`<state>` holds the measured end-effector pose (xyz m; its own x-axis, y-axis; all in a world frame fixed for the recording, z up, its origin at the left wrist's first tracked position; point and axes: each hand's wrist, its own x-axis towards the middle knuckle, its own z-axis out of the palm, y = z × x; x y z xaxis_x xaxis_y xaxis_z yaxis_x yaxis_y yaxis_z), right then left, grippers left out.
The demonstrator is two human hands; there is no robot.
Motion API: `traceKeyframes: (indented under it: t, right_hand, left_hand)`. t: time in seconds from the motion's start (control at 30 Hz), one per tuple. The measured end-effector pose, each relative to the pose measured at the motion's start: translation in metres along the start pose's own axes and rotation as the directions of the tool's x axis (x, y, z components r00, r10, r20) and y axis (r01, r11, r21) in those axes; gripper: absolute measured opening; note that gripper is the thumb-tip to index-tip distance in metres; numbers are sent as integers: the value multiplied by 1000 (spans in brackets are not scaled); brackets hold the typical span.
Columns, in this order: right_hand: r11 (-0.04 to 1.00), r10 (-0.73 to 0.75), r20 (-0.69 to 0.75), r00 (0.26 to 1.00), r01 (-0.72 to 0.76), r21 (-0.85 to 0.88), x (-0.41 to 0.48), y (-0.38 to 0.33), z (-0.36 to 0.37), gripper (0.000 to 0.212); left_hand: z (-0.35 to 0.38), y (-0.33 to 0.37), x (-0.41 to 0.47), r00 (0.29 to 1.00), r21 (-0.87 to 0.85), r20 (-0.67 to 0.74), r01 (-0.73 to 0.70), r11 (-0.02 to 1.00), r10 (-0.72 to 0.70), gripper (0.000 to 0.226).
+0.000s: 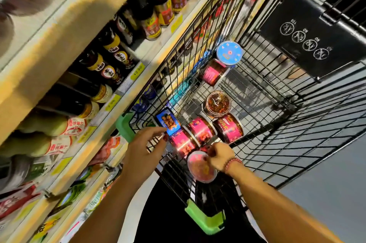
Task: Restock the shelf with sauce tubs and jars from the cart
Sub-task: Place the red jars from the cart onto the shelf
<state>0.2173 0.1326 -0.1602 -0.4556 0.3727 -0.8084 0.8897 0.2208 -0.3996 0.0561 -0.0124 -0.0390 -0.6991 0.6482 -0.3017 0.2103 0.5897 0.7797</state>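
At the near end of the cart (206,221), the right hand (219,155) grips a pink-lidded tub (199,169) by its rim. The left hand (146,143) pinches a blue-labelled tub (167,123) by the cart's left wall. Deeper inside lie pink jars (202,130), a chilli jar (218,103) and a blue-lidded tub (229,52). The shelf (49,48) stands left of the cart.

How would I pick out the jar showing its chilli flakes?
Find the black wire cart beside the shelf. On its floor, beyond the pink-labelled jars at the near end, sits the chilli jar. It alone faces up, red flakes showing through its clear end; its neighbours show pink labels.
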Motion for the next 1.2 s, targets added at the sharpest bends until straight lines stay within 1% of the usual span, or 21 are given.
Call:
traceKeyframes:
  t: [0.07,0.17,0.23,0.3,0.37,0.4,0.43,0.5,0.53,0.6,0.63,0.73,0.8,0.87,0.93,1.03,1.07,1.13,1.2]
  right_hand:
    - [999,-28,-50,998,30,34,-12,-4,-14,9]
    - [992,-91,-139,986,102,76,-41,-16,-43,18]
    - [984,-121,-198,973,144,104,-62,-30,-64,18]
    - [964,-165,-273,948,214,158,-79,-43,-85,26]
    - [926,-194,-318,928,280,254,-93,-57,-104,25]
    - [891,-211,-335,918,322,321,-99,-64,-113,22]
    - [854,-223,-364,904,361,374,-103,-70,-121,21]
    - [779,-237,-442,865,441,445,-110,-80,-133,21]
    - [735,-237,-462,855,468,490,-112,-85,-137,20]
    - [633,-221,-450,865,478,608,-113,-92,-141,16]
    - [583,-210,-435,875,470,663,-112,-95,-142,15]
    - [468,-190,-408,893,447,762,-110,-106,-143,18]
    - [464,-201,-414,888,459,758,-108,-111,-145,17]
    - [481,-268,-421,867,499,721,-107,-114,-148,18]
    - [515,-332,-416,846,532,672,-105,-112,-152,27]
    - [671,-411,-377,830,555,492,-97,-107,-157,53]
    - [678,-442,-348,827,562,474,-96,-107,-157,59]
    - [617,-466,-324,824,564,548,-95,-109,-156,61]
    - [513,-430,-362,827,554,656,-93,-110,-157,51]
  left_hand:
    - [-4,5,1,1000,-4,6,-23,1000,23,31]
    - [-9,8,2,1000,-74,28,-2,997,4,33]
    - [-7,13,6,996,-150,68,67,986,-57,28]
    - [3,20,13,973,-249,153,205,947,-171,24]
    - [15,27,19,918,-399,290,372,838,-270,21]
    - [21,30,22,887,-468,363,438,767,-285,22]
    - [27,33,24,862,-517,426,481,708,-275,31]
    - [35,43,27,839,-603,507,510,613,-200,61]
    - [38,49,29,842,-654,512,509,560,-169,67]
    - [38,63,36,868,-744,469,489,455,-165,57]
    - [37,68,40,877,-769,445,477,425,-178,52]
    - [29,79,54,881,-772,424,473,425,-210,48]
    - [20,85,61,877,-764,418,480,432,-237,46]
    - [13,87,69,888,-755,400,459,468,-226,44]
    - [4,89,75,896,-759,395,442,479,-201,39]
    - [-7,94,83,860,-733,480,503,458,-175,42]
    - [-10,98,84,838,-715,520,532,454,-162,43]
    - [-12,102,86,800,-679,583,576,455,-143,47]
    - [-14,105,87,768,-642,629,601,476,-122,60]
